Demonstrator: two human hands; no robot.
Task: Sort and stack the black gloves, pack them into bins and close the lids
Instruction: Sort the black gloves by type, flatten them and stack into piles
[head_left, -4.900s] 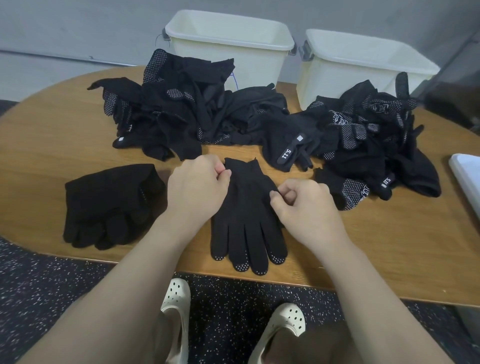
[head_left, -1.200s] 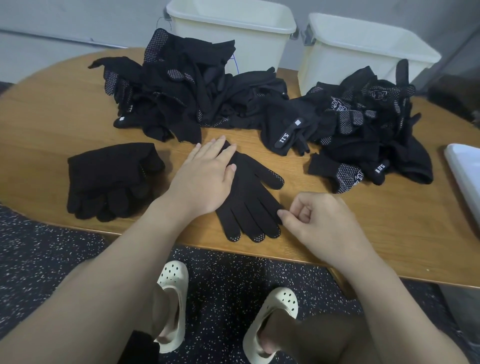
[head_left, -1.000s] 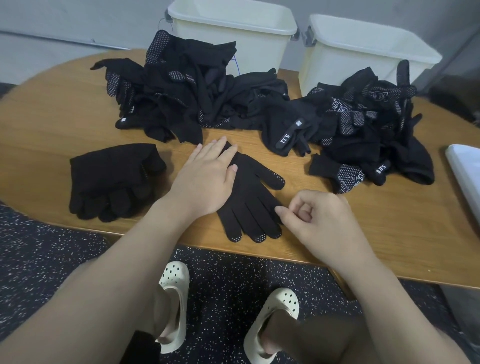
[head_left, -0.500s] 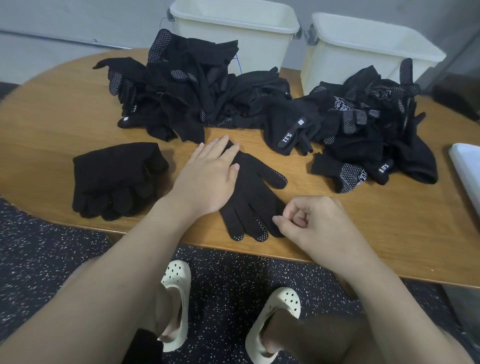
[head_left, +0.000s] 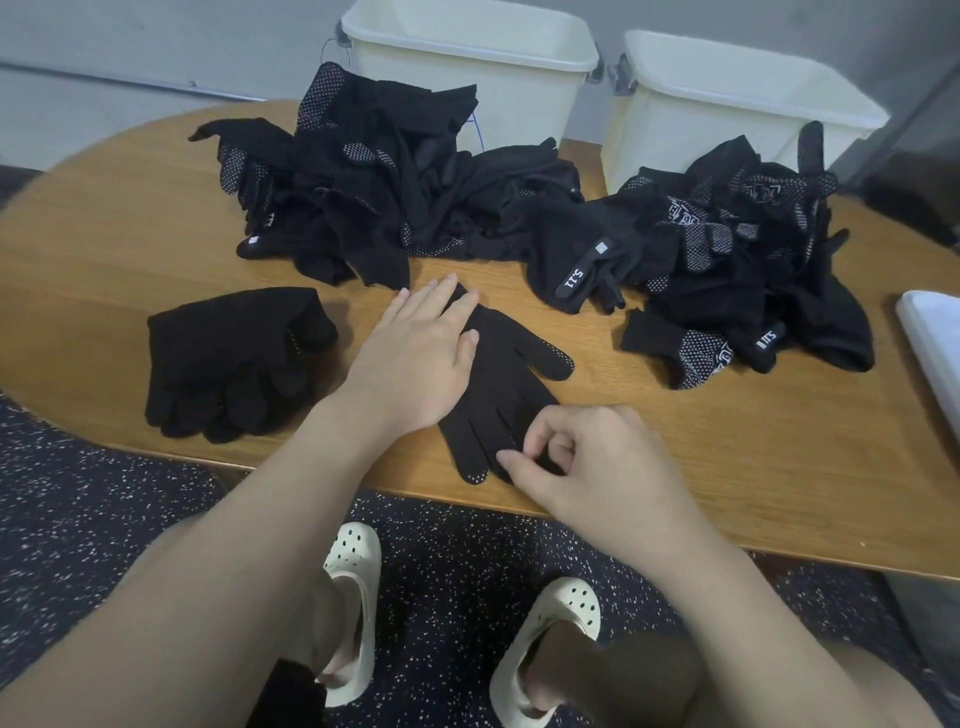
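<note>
Flat on the round wooden table (head_left: 119, 218), near its front edge: one thin black knit glove with white grip dots (head_left: 511, 382). Pinned at the cuff end under the left hand (head_left: 415, 364), fingers straight and spread. Pinched at a fingertip by the right hand (head_left: 582, 462), thumb and forefinger curled. Soft, limp, light stuff by the look; likely to bunch, so best taken by cuff and fingertips together. Just left, a neat stack of black gloves (head_left: 234, 358).
</note>
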